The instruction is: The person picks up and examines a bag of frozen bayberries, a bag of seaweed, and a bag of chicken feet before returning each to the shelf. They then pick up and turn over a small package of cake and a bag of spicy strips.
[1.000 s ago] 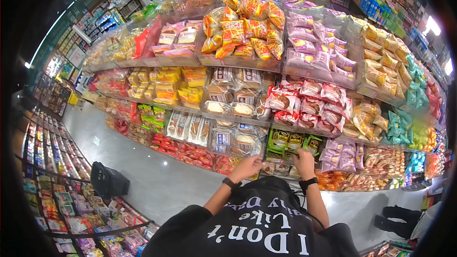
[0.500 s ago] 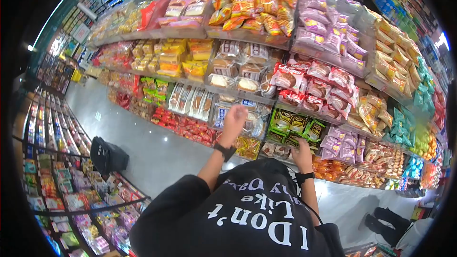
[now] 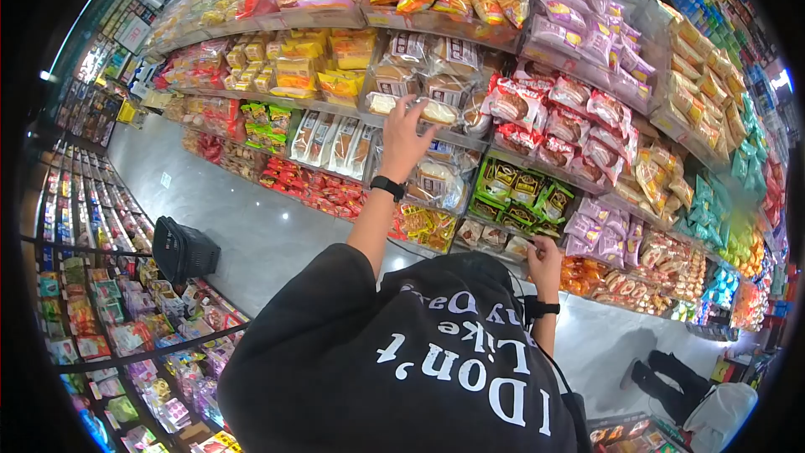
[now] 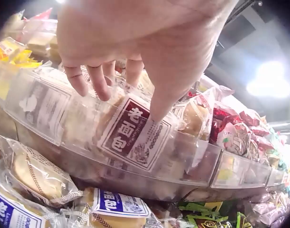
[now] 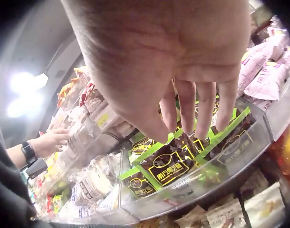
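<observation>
My left hand [image 3: 408, 139] reaches over a clear bin of packaged bread on the middle shelf. In the left wrist view its fingers [image 4: 98, 84] hang down behind the bin's front, spread from the thumb, which comes down at a bread pack [image 4: 135, 133] with a maroon label. Lower right, my right hand [image 3: 546, 265] is at the bin of green-and-black packets [image 3: 526, 187]. Seen from the right wrist, its fingers [image 5: 209, 111] reach down loosely among those packets [image 5: 168, 164], the fingertips partly overlapping their top edges.
Clear bin fronts [image 4: 197, 156] edge the tiers. Red-wrapped chocolate snacks [image 3: 516, 101] and purple packets [image 3: 599, 231] lie nearby. A dark shopping basket [image 3: 184, 249] stands on the floor at left. Another person's legs [image 3: 671, 382] show at lower right.
My left hand has risen from the lower bins to the middle-shelf bread, its fingers spreading. My right hand stays by the green-and-black packets. The head view has shifted slightly.
</observation>
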### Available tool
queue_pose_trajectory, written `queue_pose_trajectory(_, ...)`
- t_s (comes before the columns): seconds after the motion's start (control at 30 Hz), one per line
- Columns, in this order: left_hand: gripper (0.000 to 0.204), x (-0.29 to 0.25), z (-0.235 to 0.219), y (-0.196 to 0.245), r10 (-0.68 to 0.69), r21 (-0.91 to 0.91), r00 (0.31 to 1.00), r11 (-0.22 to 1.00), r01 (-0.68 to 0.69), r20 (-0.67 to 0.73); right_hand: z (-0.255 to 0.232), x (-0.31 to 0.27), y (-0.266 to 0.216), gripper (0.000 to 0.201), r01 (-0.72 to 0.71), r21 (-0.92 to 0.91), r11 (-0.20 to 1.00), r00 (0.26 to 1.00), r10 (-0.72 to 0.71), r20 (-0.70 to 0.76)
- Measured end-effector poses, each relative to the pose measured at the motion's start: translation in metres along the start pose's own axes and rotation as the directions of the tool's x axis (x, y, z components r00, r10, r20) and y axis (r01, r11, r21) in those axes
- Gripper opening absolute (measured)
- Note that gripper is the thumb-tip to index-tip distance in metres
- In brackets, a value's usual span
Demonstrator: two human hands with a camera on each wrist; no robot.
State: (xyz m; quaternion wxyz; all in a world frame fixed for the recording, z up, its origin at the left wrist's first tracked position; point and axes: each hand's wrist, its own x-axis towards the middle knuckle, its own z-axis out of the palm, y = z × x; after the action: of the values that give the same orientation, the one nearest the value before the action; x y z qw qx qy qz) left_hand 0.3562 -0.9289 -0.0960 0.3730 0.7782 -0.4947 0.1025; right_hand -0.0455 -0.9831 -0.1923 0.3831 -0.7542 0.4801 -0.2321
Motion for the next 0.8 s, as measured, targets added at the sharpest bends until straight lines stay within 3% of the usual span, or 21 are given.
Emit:
queue_pose_trajectory(0.1,0.05,-0.003,0.006,-0.008,0.007,-0.009,1.0,1.0,-0.007,0.02,0.013,0.0,0.033,0.024,0.076,-0.004,0.997,0.997,-0.076,-0.025)
queue_pose_trajectory(0.23,0.052,-0.008,0.011,-0.008,-0.049,-0.094,0.999,0.994,0.051,0.025,0.008,-0.003,0.009,0.026,-0.026,-0.03,0.999,0.996,0.029,0.085)
queue_pose_trajectory(0.27,0.053,-0.011,0.014,-0.01,-0.063,-0.144,0.997,0.987,0.068,0.036,0.012,-0.003,0.014,0.027,0.021,-0.06,0.998,0.996,-0.015,0.092)
queue_pose_trajectory(0.37,0.047,-0.029,0.02,-0.009,-0.021,-0.192,0.995,0.981,0.002,-0.101,0.013,-0.008,0.013,0.028,0.049,-0.112,0.993,0.993,-0.036,0.115)
queue_pose_trajectory(0.43,0.046,-0.047,0.008,0.008,-0.049,-0.185,0.992,0.982,0.027,-0.116,0.015,-0.012,0.026,0.028,0.195,-0.151,0.969,0.981,-0.196,0.012)
queue_pose_trajectory(0.5,0.047,-0.069,0.003,0.004,-0.071,-0.2,0.991,0.979,0.047,-0.113,-0.001,-0.015,0.021,0.029,0.086,-0.121,0.989,0.996,-0.087,0.005)
queue_pose_trajectory(0.53,0.048,-0.083,0.003,0.004,-0.146,-0.24,0.984,0.964,0.118,-0.101,-0.012,-0.016,0.019,0.029,0.041,-0.1,0.994,0.999,-0.041,0.005)
queue_pose_trajectory(0.6,0.047,-0.113,0.008,-0.008,-0.315,-0.367,0.949,0.886,0.283,-0.029,-0.032,-0.014,0.021,0.029,-0.046,-0.005,0.999,0.969,0.043,-0.244)
queue_pose_trajectory(0.63,0.047,-0.131,0.012,-0.02,-0.401,-0.444,0.915,0.813,0.378,0.045,-0.04,-0.011,0.024,0.03,-0.07,0.051,0.996,0.931,0.084,-0.355)
queue_pose_trajectory(0.67,0.045,-0.149,0.018,-0.033,-0.424,-0.495,0.904,0.774,0.395,0.058,-0.046,-0.008,0.052,0.035,-0.056,-0.074,0.996,0.879,0.014,-0.476)
queue_pose_trajectory(0.77,0.043,-0.179,0.019,-0.043,-0.486,-0.543,0.855,0.677,0.498,0.178,-0.08,0.007,0.073,0.049,-0.237,0.264,0.935,0.729,0.35,-0.588)
queue_pose_trajectory(0.8,0.043,-0.185,0.018,-0.043,-0.506,-0.534,0.832,0.649,0.542,0.229,-0.088,0.016,0.095,0.055,-0.291,0.287,0.913,0.689,0.408,-0.599)
